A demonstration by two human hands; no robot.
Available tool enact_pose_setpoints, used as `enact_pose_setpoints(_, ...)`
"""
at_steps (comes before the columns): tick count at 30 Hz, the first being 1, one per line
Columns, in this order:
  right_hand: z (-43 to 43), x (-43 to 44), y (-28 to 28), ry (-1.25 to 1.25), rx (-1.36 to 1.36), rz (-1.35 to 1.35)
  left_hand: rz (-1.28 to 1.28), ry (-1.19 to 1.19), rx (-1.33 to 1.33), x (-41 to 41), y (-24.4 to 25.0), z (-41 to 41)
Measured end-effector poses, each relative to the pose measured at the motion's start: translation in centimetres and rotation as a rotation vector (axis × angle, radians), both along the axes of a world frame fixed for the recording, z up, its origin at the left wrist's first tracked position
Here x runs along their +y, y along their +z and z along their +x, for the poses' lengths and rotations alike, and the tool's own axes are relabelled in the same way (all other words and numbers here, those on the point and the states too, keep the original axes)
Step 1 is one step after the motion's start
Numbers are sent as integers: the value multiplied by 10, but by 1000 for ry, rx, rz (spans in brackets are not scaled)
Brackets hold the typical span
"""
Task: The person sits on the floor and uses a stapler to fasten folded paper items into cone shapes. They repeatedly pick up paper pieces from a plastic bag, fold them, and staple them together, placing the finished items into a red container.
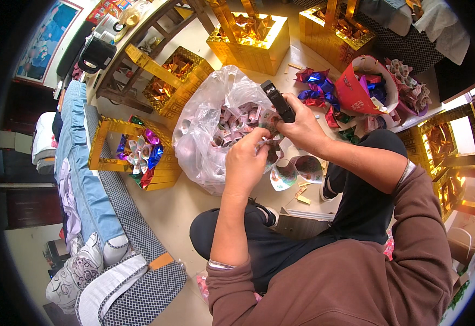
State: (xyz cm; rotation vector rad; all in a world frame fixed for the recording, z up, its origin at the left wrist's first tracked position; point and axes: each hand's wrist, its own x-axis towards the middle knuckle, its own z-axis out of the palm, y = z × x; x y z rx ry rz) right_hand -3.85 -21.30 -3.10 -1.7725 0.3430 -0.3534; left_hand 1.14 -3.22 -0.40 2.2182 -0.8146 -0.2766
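Note:
My right hand (pixel 300 124) grips a black stapler (pixel 279 102), its nose pointing up and away from me. My left hand (pixel 249 157) pinches a string of printed banknote-like papers curled into cones. Two of these paper cones (pixel 283 174) hang below the hands, printed in green and pink. Whether the stapler's jaws touch paper is hidden by the fingers. Just beyond my hands stands a large clear plastic bag (pixel 198 134), its mouth spread wide. Many rolled pink papers (pixel 233 126) fill it.
Gold paper baskets with handles stand around, one at the back (pixel 262 49) and one at left (pixel 162 167) holding foil and paper cones. Right of the bag are a red bucket (pixel 353 93) and blue foil pieces (pixel 319 87). A blue-covered sofa (pixel 84 163) runs along the left.

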Motion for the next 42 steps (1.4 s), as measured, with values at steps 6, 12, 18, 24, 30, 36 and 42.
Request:
enact_pose_setpoints(6,0,4,6,7,52,44,-2,-45,-80,4,-2,2)
enact_pose_setpoints(12,1,2,1,-21,27,21,15,-51,-119,1,1,2)
enact_pose_setpoints(18,2,2,-2,-7,23,43,13,-48,-140,0,-1,2)
enact_pose_setpoints(24,1,2,-1,-15,65,-10,-60,-88,-158,1,-7,4)
enact_pose_setpoints(30,-1,5,-17,-87,-116,-136,-108,-104,-184,-1,-9,5)
enact_pose_setpoints(36,3,-8,-11,-25,-244,-492,-65,-61,-289,2,-11,7)
enact_pose_setpoints(42,1,-20,7,227,-217,-1070,91,58,-430,8,-10,11)
